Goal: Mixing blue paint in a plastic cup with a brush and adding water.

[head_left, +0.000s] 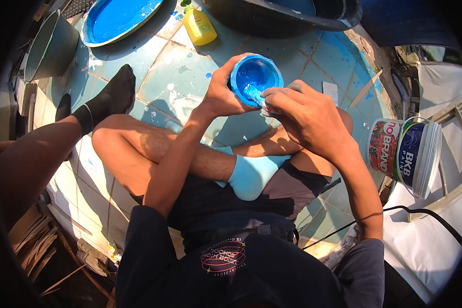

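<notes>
In front of me, above my crossed legs, my left hand (222,93) is wrapped round the outer side of a small blue pot (234,84), tilted so that its inside faces me. Wet blue paint coats the inner wall. My right hand (313,115) is closed, pinching a crumpled, paint-smeared rag (252,94) that reaches over the near right rim into the pot. The fingertips and part of the rag are hidden behind the knuckles. Light blue socks (254,177) cover my feet below the hands.
Beyond the hands stand a basin of blue paint (120,20), a yellow bottle (199,26) and a black tub (272,20). A grey bucket (49,49) is far left. Right are a white card (330,91), a wooden stick (367,88) and a paint pail (405,154). Another person's black-socked foot (110,97) rests left.
</notes>
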{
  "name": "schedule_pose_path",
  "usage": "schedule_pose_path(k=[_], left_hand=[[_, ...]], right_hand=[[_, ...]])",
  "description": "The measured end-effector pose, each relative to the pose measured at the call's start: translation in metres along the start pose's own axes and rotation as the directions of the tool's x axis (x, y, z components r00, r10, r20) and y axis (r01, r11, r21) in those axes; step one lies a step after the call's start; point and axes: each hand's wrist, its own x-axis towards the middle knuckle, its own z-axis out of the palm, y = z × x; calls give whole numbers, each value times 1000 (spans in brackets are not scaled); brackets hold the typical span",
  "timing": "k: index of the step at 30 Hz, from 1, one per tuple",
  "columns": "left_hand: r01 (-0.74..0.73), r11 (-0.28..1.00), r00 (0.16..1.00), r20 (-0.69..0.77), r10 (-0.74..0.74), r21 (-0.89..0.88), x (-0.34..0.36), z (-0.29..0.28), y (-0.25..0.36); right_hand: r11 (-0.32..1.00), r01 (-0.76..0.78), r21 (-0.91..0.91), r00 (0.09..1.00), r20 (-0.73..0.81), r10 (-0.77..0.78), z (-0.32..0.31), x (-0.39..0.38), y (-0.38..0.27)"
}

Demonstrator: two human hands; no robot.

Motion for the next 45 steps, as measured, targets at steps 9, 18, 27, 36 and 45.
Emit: schedule_pose_path(k=[9,18,27,36,45], left_hand=[[140,990,972,189,-137,-1,-5,1,-6],[125,992,986,113,-125,9,-5,3,-3],[157,988,976,152,-157,12,-2,1,0],[-40,994,991,129,27,103,-5,3,4],[-66,994,994,90,58,89,-2,1,4]], right_hand=[[994,-85,62,991,109,78,-21,-6,-8],[997,-77,30,995,66,74,-26,-7,-14],[997,-29,66,997,-64,33,-29,-8,-21],[973,-204,112,966,-140,218,0,2,-25],[950,-310,46,923,-225,312,21,16,-10]])
